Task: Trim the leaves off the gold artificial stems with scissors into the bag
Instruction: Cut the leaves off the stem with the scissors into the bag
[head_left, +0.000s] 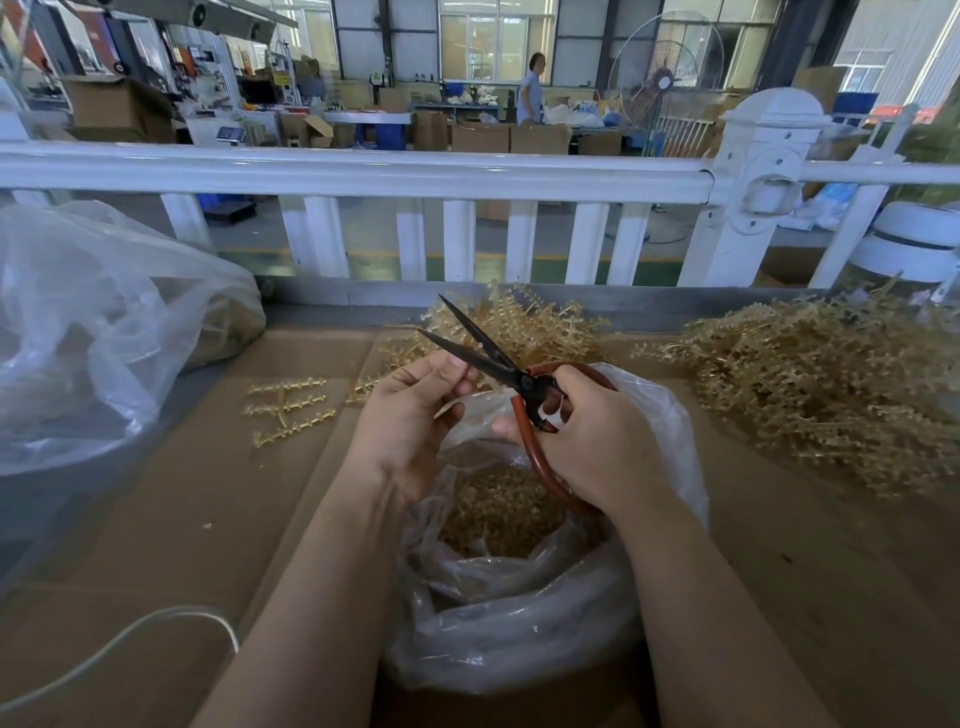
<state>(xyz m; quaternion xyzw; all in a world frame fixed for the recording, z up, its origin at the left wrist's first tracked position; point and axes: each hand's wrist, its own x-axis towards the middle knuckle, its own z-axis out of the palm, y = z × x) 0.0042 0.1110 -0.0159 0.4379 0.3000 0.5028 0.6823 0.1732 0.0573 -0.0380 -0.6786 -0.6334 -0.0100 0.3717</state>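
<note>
Centrally, we grip the scissors (498, 364) in our right hand (597, 436), blades parted, above the bag (519, 613); our left hand (415, 415) pinches something small. Gold stems (810, 384) lie at right.

We can read no text, label, brand or number anywhere in this view. The green and white sign (375, 77) far back in the hall carries marks too small and blurred for us to make out, and the yellow patch (283, 79) on the machine near it is just as unreadable. The cardboard boxes (480, 136) along the far aisle show us no legible print, and the scissors (511, 375) bear no marking that we can see
</note>
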